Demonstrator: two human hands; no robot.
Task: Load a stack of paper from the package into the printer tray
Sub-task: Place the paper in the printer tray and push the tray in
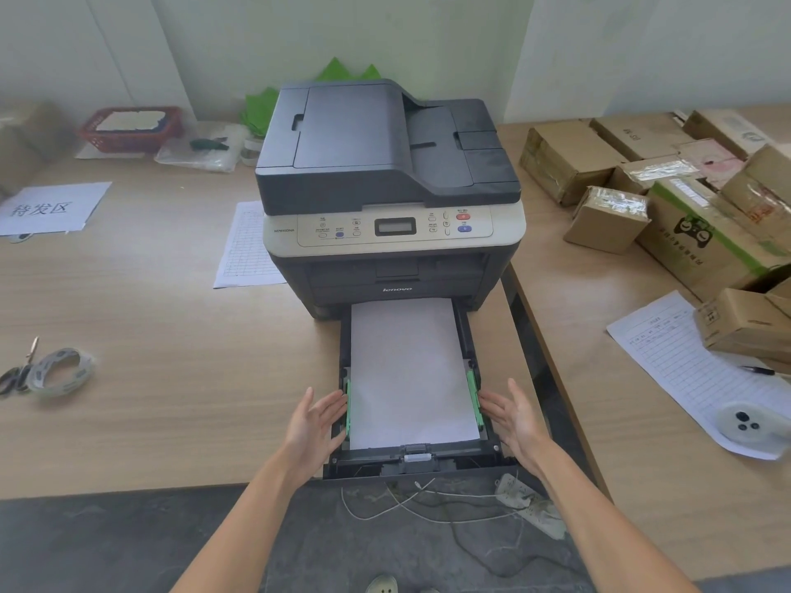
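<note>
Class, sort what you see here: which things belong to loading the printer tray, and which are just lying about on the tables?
Belongs to the job:
dark grey Lenovo printer
pulled-out black paper tray
white paper stack
green side guides
left hand
right hand

Just lying about:
brown cardboard boxes
roll of tape
red plastic basket
lined white form
</note>
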